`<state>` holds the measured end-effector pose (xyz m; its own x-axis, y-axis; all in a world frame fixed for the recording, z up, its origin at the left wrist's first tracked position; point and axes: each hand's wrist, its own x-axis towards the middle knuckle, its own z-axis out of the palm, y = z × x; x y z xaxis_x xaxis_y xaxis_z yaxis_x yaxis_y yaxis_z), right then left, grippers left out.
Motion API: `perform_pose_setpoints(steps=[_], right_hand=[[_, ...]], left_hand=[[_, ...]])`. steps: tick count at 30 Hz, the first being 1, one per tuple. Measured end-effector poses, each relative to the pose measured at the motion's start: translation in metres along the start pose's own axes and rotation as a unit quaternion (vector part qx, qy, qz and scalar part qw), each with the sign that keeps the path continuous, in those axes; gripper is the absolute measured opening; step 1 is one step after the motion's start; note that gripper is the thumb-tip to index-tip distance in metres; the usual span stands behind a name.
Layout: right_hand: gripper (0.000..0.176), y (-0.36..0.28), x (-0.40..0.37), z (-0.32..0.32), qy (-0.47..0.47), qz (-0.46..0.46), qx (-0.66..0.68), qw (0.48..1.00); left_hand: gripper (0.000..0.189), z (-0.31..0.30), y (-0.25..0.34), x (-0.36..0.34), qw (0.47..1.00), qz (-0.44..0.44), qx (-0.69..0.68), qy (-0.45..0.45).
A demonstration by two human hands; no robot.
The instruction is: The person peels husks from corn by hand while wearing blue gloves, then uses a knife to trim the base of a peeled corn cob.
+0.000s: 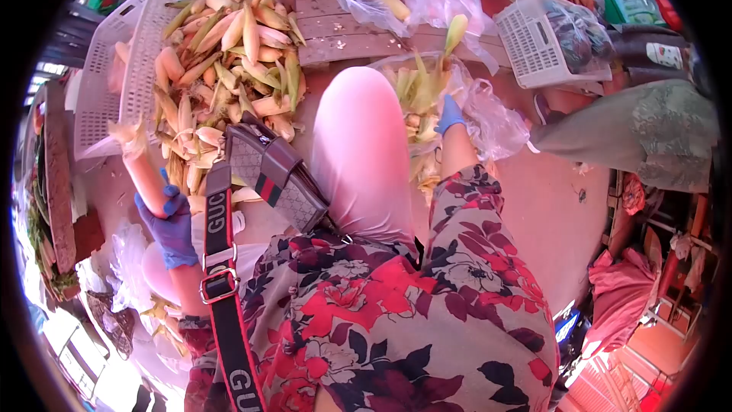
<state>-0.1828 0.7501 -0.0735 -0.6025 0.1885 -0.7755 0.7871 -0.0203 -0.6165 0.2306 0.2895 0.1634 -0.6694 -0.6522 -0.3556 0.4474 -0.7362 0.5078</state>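
Just left of the near part of the corn heap point(236, 46), the blue-gloved left hand point(169, 221) curls around the lower end of a corn ear point(146, 175), seemingly so its ragged upper end is free. Right of the heap, the gloved right hand point(451, 116) reaches among loose husks point(422, 78); whether it grips any, I cannot tell. A white plastic crate point(95, 111) flanks the heap's left, perhaps to keep ears gathered.
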Motion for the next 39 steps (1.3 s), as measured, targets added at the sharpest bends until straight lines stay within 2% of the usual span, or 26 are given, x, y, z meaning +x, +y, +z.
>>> perform_pose_setpoints(steps=[1,2,3,4,6,8,11,13,15,16,18,20,21,22,23,25,28,29,31,32,33,34,36,37,38,39], right_hand=[[0.062,-0.004,0.051,-0.009,-0.008,-0.025,-0.049,0.998],[0.044,-0.033,0.008,0.009,-0.057,-0.129,-0.009,0.990],[0.031,-0.063,0.028,0.015,-0.135,-0.172,-0.020,0.976],[0.030,-0.094,-0.069,0.051,-0.096,-0.274,-0.027,0.957],[0.041,-0.128,-0.199,0.093,-0.208,-0.423,-0.115,0.875],[0.044,-0.125,-0.313,0.132,-0.380,-0.457,-0.115,0.796],[0.063,-0.070,-0.419,0.197,-0.585,-0.416,-0.144,0.681],[0.069,-0.023,-0.438,0.237,-0.617,-0.417,-0.126,0.655],[0.071,0.006,-0.443,0.278,-0.662,-0.336,-0.093,0.663],[0.064,0.020,-0.461,0.287,-0.678,-0.265,0.020,0.686],[0.047,0.028,-0.468,0.307,-0.667,-0.089,0.065,0.737],[0.034,0.041,-0.463,0.317,-0.636,-0.158,0.015,0.755],[0.031,0.050,-0.450,0.328,-0.653,-0.137,0.034,0.744],[0.029,0.051,-0.460,0.321,-0.657,-0.190,-0.006,0.729],[0.028,0.058,-0.456,0.325,-0.655,-0.214,-0.018,0.725],[0.027,0.068,-0.477,0.313,-0.616,-0.283,-0.086,0.730],[0.025,0.093,-0.459,0.332,-0.637,-0.282,-0.077,0.714],[0.024,0.097,-0.500,0.311,-0.572,-0.342,-0.092,0.740],[0.024,0.099,-0.495,0.314,-0.583,-0.305,-0.123,0.743],[0.023,0.092,-0.500,0.306,-0.595,-0.381,-0.183,0.684],[0.019,0.086,-0.497,0.305,-0.629,-0.384,-0.196,0.647],[0.017,0.099,-0.475,0.316,-0.663,-0.372,-0.150,0.632],[0.021,0.081,-0.497,0.293,-0.721,-0.272,-0.089,0.631],[0.023,0.087,-0.481,0.295,-0.659,-0.393,-0.132,0.628],[0.022,0.101,-0.458,0.313,-0.644,-0.421,-0.105,0.630],[0.016,0.095,-0.454,0.311,-0.626,-0.433,-0.095,0.641]], left_hand=[[0.046,-0.005,-0.001,0.000,1.000,-0.016,-0.011,-0.009],[0.047,-0.010,-0.003,-0.001,0.999,-0.032,-0.022,-0.018],[0.046,-0.009,-0.007,-0.001,0.997,-0.056,-0.049,-0.031],[0.043,0.013,-0.013,-0.009,0.999,-0.007,-0.044,0.021],[0.041,0.011,-0.019,-0.013,0.995,-0.047,-0.085,-0.036],[0.043,0.035,-0.022,-0.028,0.996,-0.030,-0.076,-0.046],[0.045,0.030,-0.024,-0.012,0.993,-0.036,-0.072,-0.089],[0.044,0.035,-0.028,-0.013,0.994,-0.014,-0.052,-0.090],[0.043,0.045,-0.026,-0.021,0.995,-0.003,-0.002,-0.097],[0.043,0.041,-0.026,-0.020,0.997,-0.019,0.005,-0.081],[0.042,0.031,-0.030,-0.019,0.997,-0.004,0.000,-0.080],[0.039,0.017,-0.025,-0.023,0.995,0.013,0.090,-0.040],[0.038,0.000,-0.023,-0.022,0.982,0.060,0.168,-0.056],[0.040,0.003,-0.010,-0.032,0.971,0.029,0.236,-0.036],[0.055,-0.021,-0.012,-0.014,0.939,0.069,0.318,-0.111],[0.077,-0.021,-0.004,-0.028,0.904,0.132,0.396,-0.087],[0.092,0.002,0.004,-0.050,0.762,0.374,0.514,-0.126],[0.094,0.011,0.010,-0.062,0.778,0.335,0.522,-0.099],[0.080,0.015,0.013,-0.071,0.777,0.309,0.549,-0.020],[0.069,-0.006,-0.006,-0.049,0.752,0.359,0.552,0.032],[0.061,0.009,-0.001,-0.064,0.746,0.272,0.601,0.090],[0.046,-0.012,-0.010,-0.049,0.686,0.370,0.623,0.068],[0.043,-0.008,-0.016,-0.053,0.698,0.358,0.620,0.023],[0.043,0.003,-0.019,-0.055,0.691,0.366,0.624,-0.009],[0.044,-0.002,-0.025,-0.045,0.647,0.418,0.638,-0.014],[0.045,-0.003,-0.028,-0.037,0.675,0.383,0.630,-0.021]])
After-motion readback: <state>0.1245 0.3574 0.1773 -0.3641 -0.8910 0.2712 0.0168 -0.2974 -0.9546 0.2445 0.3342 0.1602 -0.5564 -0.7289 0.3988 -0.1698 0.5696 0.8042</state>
